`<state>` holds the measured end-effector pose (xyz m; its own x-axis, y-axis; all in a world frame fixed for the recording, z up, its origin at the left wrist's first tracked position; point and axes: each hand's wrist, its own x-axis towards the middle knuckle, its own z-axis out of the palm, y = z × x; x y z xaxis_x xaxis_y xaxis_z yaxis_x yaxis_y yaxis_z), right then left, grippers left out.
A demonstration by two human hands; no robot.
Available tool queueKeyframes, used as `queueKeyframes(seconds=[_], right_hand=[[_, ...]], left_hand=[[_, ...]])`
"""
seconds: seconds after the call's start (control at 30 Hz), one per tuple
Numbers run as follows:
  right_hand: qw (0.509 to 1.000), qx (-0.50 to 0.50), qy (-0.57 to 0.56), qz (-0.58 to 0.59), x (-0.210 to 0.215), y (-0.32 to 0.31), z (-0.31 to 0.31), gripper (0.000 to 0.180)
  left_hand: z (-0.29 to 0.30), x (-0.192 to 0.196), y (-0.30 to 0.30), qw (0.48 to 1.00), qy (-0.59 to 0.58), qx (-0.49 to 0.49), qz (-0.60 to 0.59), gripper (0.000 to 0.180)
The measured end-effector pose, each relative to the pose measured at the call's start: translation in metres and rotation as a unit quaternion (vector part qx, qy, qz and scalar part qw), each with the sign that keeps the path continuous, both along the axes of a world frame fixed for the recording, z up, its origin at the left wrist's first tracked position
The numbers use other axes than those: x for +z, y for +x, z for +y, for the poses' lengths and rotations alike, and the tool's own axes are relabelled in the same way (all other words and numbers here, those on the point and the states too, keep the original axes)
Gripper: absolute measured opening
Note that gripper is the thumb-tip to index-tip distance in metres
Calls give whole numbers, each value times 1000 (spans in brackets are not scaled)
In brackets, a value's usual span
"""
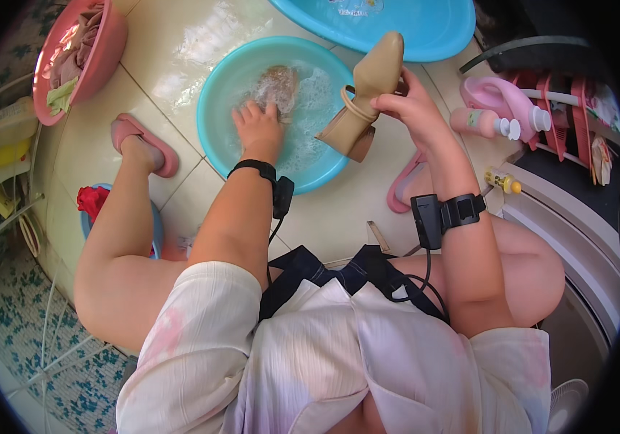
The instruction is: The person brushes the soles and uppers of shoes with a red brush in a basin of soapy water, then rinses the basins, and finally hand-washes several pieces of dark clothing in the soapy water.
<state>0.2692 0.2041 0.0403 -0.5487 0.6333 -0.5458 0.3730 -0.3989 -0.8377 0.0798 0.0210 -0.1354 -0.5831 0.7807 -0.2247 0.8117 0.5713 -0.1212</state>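
Tan high-heeled shoe (368,90) up in the air, over the right rim of the teal basin (212,101). Long way running from top right to bottom left: toe up and away, heel block down, near the body. Right hand (411,108) just right of the shoe, fingers closed around its middle. Left hand (258,130) down in the soapy water, fingers flat and loose, pressing on a second tan shoe (279,87). Pink bottles (498,108) off to the right.

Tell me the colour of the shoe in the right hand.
Beige, tan at the heel: the shoe, right hand, head view.
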Motion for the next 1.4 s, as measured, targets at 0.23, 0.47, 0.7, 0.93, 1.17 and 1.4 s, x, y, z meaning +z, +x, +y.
queueKeyframes(seconds=[0.23,0.47,0.7,0.93,1.17,1.4], right_hand=[[997,6,70,31,6,11,1,94],[993,-4,95,63,21,12,-7,84],[994,8,95,56,13,7,-12,85],[998,0,56,15,2,6,-7,91],[1000,-3,21,-1,-4,-5,-2,91],[999,7,33,-9,-4,-2,-2,91]], left_hand=[[15,70,9,991,84,40,-99,75],[12,97,18,981,188,36,-23,87],[5,69,13,980,108,141,-94,87],[-2,39,31,995,42,73,-46,81],[-1,11,28,998,-26,55,-31,77],[-1,1,20,994,16,51,-91,74]])
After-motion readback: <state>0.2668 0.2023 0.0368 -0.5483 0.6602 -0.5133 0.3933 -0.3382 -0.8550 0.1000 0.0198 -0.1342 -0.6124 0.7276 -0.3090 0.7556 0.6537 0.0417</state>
